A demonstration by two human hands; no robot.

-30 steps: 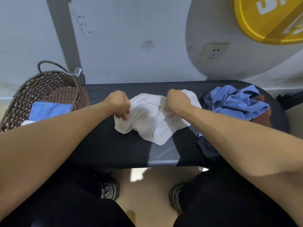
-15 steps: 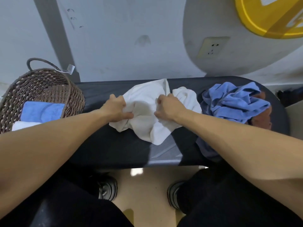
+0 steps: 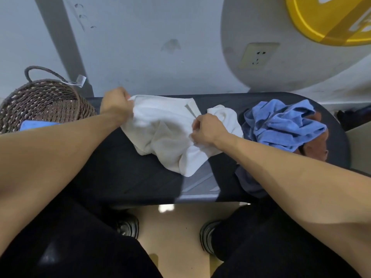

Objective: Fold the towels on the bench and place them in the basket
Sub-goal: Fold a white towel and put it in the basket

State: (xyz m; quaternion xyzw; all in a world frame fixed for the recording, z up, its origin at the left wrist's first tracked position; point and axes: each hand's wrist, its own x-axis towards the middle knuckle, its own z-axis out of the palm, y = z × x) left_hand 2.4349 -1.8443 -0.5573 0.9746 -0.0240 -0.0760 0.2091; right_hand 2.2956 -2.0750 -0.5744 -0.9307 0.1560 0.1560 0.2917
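On the black worktop point(image 3: 124, 177), centre: white towel point(image 3: 166, 133), crumpled. Left hand point(image 3: 116, 105) grip clamped on its far-left corner; right hand point(image 3: 206, 129) grip pinching its right edge. Far left: wicker basket point(image 3: 46, 101). Right: blue towel point(image 3: 281, 123).

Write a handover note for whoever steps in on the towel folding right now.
Left hand grips the white towel at its far left corner; right hand pinches it near the middle. It lies half spread on the black bench, not yet folded.
Done: one folded blue towel in the wicker basket.
Left: fold and basket the white towel, then the crumpled pile of blue towels on the right.
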